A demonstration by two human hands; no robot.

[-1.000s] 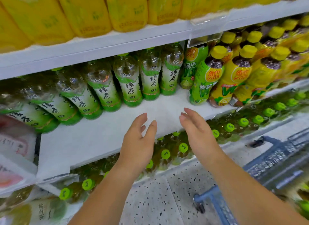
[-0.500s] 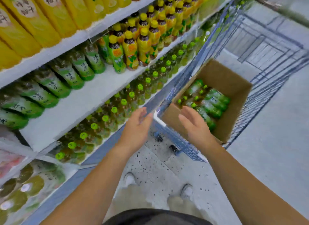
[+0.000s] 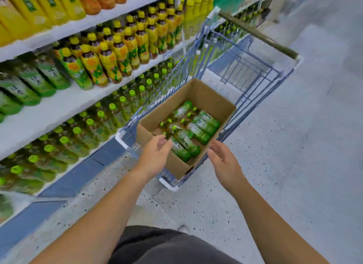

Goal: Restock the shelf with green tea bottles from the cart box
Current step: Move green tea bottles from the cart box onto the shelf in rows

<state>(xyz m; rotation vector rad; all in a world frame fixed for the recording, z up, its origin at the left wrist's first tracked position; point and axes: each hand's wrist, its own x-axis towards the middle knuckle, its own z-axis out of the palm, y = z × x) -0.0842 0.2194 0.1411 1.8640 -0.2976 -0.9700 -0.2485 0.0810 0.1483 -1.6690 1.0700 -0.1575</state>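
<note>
several green tea bottles (image 3: 193, 133) in box (image 3: 208, 98), labels (image 3: 205, 120) blurred.

Centre frame, the cardboard box (image 3: 208, 98) stands open on top, bottles (image 3: 196, 130) lying inside; cart walls (image 3: 157, 94) fence it. Mid-left, the shelf (image 3: 59, 110) has a bare front strip.

**Box in the cart, shelving on the left**

The box (image 3: 214, 104) sits inside the cart (image 3: 255, 83), at its near end, and the tea bottles (image 3: 196, 130) lie on their sides in it. The shelf (image 3: 59, 108) runs along the cart's left side, with standing bottles (image 3: 29, 87) behind a bare front strip. The left hand (image 3: 155, 155) hangs over the box's near-left edge. The right hand (image 3: 224, 163) is just outside its near-right corner.
</note>
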